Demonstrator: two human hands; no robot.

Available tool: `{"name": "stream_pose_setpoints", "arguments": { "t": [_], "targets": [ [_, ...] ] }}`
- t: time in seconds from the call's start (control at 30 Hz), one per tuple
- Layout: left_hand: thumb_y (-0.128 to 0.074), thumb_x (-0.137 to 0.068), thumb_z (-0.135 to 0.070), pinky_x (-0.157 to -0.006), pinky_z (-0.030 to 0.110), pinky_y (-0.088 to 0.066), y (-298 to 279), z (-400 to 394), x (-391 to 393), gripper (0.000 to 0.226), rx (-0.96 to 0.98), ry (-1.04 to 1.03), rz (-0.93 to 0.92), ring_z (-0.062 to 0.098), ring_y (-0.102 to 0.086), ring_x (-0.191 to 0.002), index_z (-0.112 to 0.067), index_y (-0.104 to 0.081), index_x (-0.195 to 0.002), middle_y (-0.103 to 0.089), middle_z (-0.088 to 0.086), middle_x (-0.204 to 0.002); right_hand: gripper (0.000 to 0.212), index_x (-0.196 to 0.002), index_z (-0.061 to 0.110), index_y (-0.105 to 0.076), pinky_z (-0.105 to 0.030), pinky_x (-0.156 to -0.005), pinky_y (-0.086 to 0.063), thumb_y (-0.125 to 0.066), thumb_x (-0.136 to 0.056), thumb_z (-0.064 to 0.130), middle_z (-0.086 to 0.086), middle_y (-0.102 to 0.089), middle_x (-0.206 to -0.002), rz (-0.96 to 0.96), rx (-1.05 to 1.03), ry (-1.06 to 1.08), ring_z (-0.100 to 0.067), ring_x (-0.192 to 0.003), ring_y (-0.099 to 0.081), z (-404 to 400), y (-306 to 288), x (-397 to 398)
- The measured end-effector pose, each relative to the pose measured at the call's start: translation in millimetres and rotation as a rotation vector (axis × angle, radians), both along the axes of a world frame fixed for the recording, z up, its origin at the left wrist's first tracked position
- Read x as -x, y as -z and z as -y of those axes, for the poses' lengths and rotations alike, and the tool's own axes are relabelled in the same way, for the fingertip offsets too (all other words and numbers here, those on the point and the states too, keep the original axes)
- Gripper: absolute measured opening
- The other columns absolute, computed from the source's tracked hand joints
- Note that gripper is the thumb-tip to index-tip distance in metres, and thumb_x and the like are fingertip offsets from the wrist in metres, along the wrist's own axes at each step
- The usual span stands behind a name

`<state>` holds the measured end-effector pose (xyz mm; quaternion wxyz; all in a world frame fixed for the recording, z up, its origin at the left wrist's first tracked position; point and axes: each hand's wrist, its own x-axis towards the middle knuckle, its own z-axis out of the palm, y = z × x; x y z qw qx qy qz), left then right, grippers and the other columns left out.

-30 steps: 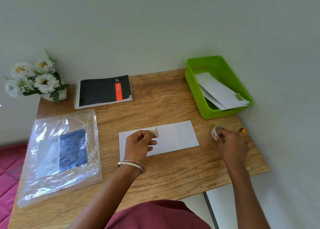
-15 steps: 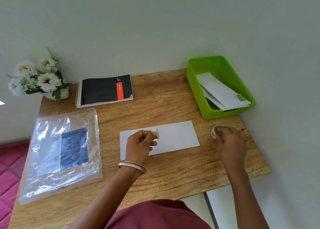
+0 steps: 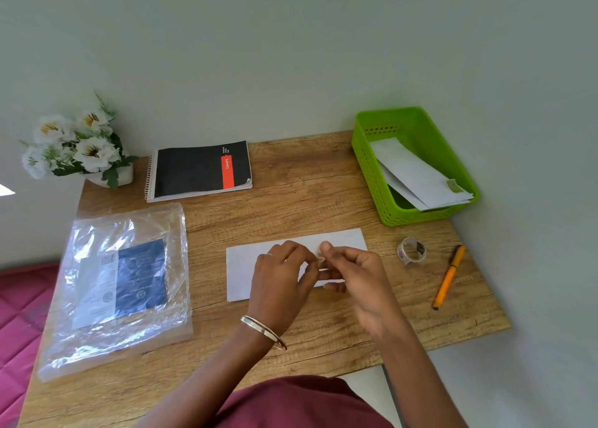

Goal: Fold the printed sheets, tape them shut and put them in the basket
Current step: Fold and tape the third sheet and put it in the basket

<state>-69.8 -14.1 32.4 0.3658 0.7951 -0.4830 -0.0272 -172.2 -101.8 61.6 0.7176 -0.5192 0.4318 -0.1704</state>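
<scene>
A folded white sheet lies flat at the middle of the wooden table. Both hands meet just above it. My left hand pinches a small piece of tape, and my right hand pinches the same piece from the other side; the tape is mostly hidden by the fingers. The tape roll lies on the table to the right, with no hand on it. The green basket stands at the back right and holds folded sheets, the top one taped.
An orange pen lies near the table's right edge beside the roll. A black spiral notebook and a pot of white flowers are at the back left. A clear plastic bag of paper covers the left side.
My right hand has let go of the tape roll, which now lies on the table, and has moved left to meet my left hand over the sheet. The pen is uncovered.
</scene>
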Motion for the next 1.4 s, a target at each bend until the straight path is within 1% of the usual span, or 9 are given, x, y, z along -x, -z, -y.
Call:
{"name": "stream_pose_setpoints", "arguments": {
  "t": [0.13, 0.33, 0.47, 0.67, 0.83, 1.03, 1.17, 1.27, 1.4],
  "targets": [
    [-0.053, -0.086, -0.036, -0.061, 0.036, -0.047, 3.3, 0.4, 1.0, 0.023, 0.015, 0.028, -0.01, 0.012, -0.059, -0.077, -0.02, -0.069, -0.085, -0.064, -0.008, -0.085, 0.014, -0.086, 0.012, -0.074, -0.027, -0.061, -0.046, -0.067, -0.086, 0.024, -0.008, -0.074, -0.084, -0.018, 0.004, 0.042, -0.024, -0.077, -0.071, 2.5, 1.3, 0.5],
    [-0.069, -0.081, -0.025, -0.065, 0.012, -0.046, -5.6, 0.4, 2.2, 0.005, 0.074, -0.102, -0.381, -0.001, -0.06, -0.075, -0.025, -0.07, -0.086, -0.067, -0.014, -0.085, 0.012, -0.087, 0.014, -0.076, -0.026, -0.056, -0.045, -0.069, -0.085, 0.023, -0.005, -0.074, -0.087, -0.012, -0.087, 0.109, -0.019, -0.073, -0.066, 8.7, 8.4, 5.5],
    [-0.072, -0.079, -0.02, -0.064, 0.014, -0.048, -8.8, 1.5, -1.2, 0.006, 0.051, -0.208, -0.717, 0.002, -0.063, -0.069, -0.025, -0.07, -0.082, -0.07, -0.011, -0.074, 0.013, -0.089, 0.012, -0.077, -0.024, -0.054, -0.043, -0.069, -0.084, 0.022, 0.0, -0.073, -0.087, -0.026, -0.114, 0.112, -0.012, -0.069, -0.056, 9.5, 12.4, 6.8],
    [-0.074, -0.076, -0.012, -0.063, 0.022, -0.048, -9.6, 1.7, -0.5, 0.013, 0.026, -0.189, -0.96, 0.008, -0.067, -0.068, -0.017, -0.069, -0.086, -0.072, -0.001, -0.072, 0.014, -0.091, 0.012, -0.077, -0.024, -0.054, -0.04, -0.068, -0.085, 0.022, 0.006, -0.069, -0.076, -0.035, -0.071, 0.054, -0.007, -0.064, -0.047, 8.9, 12.8, 7.0],
    [-0.07, -0.078, -0.009, -0.065, 0.028, -0.051, -10.7, 2.2, -0.4, 0.016, 0.035, -0.22, -0.962, 0.007, -0.063, -0.062, -0.017, -0.065, -0.09, -0.072, 0.0, -0.069, 0.013, -0.088, 0.012, -0.077, -0.023, -0.054, -0.04, -0.068, -0.085, 0.021, 0.007, -0.064, -0.068, -0.036, -0.068, 0.045, -0.007, -0.063, -0.045, 7.9, 13.6, 7.4],
    [-0.065, -0.08, -0.002, -0.07, 0.039, -0.054, -10.4, 4.6, -4.5, 0.019, 0.083, -0.258, -0.987, 0.028, -0.066, -0.073, -0.019, -0.064, -0.089, -0.071, 0.007, -0.073, 0.009, -0.083, 0.013, -0.077, -0.022, -0.055, -0.042, -0.069, -0.084, 0.017, 0.005, -0.067, -0.069, -0.062, -0.044, -0.003, -0.006, -0.063, -0.049, 1.8, 13.7, 12.3],
    [-0.065, -0.08, -0.001, -0.07, 0.036, -0.055, -10.3, 6.2, -8.5, 0.02, 0.077, -0.25, -0.983, 0.022, -0.068, -0.074, -0.016, -0.063, -0.093, -0.071, 0.005, -0.073, 0.009, -0.083, 0.015, -0.078, -0.022, -0.06, -0.044, -0.069, -0.084, 0.017, -0.004, -0.071, -0.078, -0.11, -0.002, -0.077, -0.011, -0.071, -0.053, 4.0, 10.5, 18.3],
    [-0.069, -0.078, -0.004, -0.071, 0.033, -0.055, -10.2, 7.2, -13.7, 0.025, 0.023, -0.172, -0.872, 0.016, -0.068, -0.072, -0.019, -0.061, -0.096, -0.072, 0.002, -0.072, 0.011, -0.09, 0.014, -0.076, -0.019, -0.062, -0.047, -0.071, -0.082, 0.02, -0.012, -0.07, -0.083, -0.075, 0.078, -0.04, -0.009, -0.071, -0.056, 11.8, 4.6, 21.8],
    [-0.072, -0.077, -0.008, -0.069, 0.021, -0.053, -13.4, 11.4, -19.5, 0.029, -0.088, 0.001, -0.73, 0.007, -0.068, -0.068, -0.025, -0.058, -0.097, -0.073, -0.003, -0.071, 0.019, -0.097, 0.01, -0.073, -0.015, -0.068, -0.05, -0.075, -0.078, 0.013, -0.005, -0.074, -0.085, -0.02, 0.166, -0.042, -0.006, -0.075, -0.065, 21.4, 0.2, 20.1]
  ]
}}
